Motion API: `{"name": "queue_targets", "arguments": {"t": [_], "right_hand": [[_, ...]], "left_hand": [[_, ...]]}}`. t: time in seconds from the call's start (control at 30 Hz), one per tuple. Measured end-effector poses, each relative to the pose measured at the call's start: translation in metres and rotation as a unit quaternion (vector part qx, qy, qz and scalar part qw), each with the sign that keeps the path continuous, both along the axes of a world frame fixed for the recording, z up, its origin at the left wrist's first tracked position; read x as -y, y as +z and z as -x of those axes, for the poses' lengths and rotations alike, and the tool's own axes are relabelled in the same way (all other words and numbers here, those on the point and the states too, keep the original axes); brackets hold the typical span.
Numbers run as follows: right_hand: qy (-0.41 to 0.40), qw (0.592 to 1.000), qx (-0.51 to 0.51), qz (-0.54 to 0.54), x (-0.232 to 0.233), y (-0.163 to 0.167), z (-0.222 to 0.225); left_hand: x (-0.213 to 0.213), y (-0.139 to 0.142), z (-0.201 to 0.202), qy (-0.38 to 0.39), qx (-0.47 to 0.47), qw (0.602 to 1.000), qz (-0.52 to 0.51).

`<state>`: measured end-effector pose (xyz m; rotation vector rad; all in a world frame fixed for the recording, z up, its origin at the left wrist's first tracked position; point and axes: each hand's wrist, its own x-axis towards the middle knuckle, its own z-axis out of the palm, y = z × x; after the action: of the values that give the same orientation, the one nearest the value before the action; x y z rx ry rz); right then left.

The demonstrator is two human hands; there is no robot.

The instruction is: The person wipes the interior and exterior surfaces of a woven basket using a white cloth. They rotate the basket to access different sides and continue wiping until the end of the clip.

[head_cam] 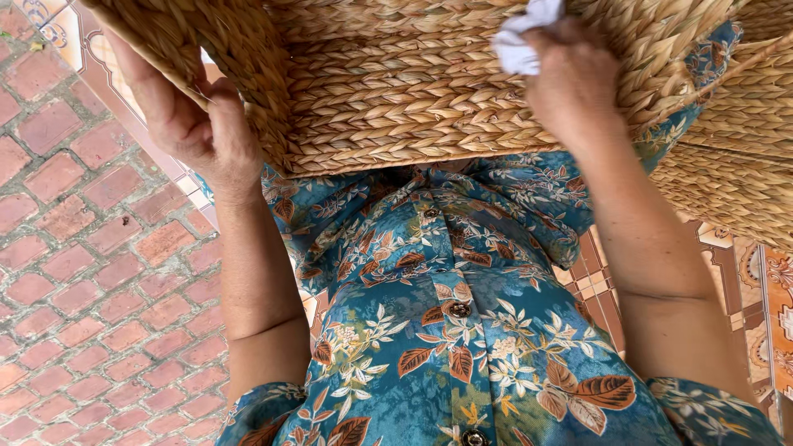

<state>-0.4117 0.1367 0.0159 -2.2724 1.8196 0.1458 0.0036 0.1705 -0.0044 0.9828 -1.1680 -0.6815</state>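
A large woven straw basket [396,91] fills the top of the view, resting over my lap. My left hand [194,124] grips its left edge, thumb and palm pressed against the weave. My right hand [570,78] is closed on a crumpled white cloth [522,37] and presses it against the basket's surface near the upper right. My blue floral shirt [446,330] fills the lower middle, below the basket.
A second woven straw piece [735,165] lies at the right, beside the basket. Red brick paving [74,289] covers the ground at the left. Patterned tiles [743,281] show at the right and along the upper left.
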Motion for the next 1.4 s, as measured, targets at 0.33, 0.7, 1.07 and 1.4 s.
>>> {"name": "queue_targets", "arguments": {"t": [0.33, 0.7, 1.07, 1.4], "right_hand": [[0.223, 0.897, 0.382, 0.016, -0.053, 0.023, -0.206], [0.122, 0.989, 0.051, 0.063, -0.046, 0.049, -0.003], [0.041, 0.990, 0.045, 0.129, -0.055, 0.053, 0.021], [0.032, 0.991, 0.062, 0.116, -0.048, 0.054, 0.017]], "left_hand": [[0.005, -0.002, -0.001, -0.020, -0.019, 0.999, 0.029], [0.012, -0.012, -0.005, 0.009, 0.010, 1.000, 0.028], [0.007, 0.003, -0.007, 0.108, 0.094, 0.989, -0.031], [0.000, -0.001, -0.007, 0.011, 0.013, 0.999, 0.033]]}}
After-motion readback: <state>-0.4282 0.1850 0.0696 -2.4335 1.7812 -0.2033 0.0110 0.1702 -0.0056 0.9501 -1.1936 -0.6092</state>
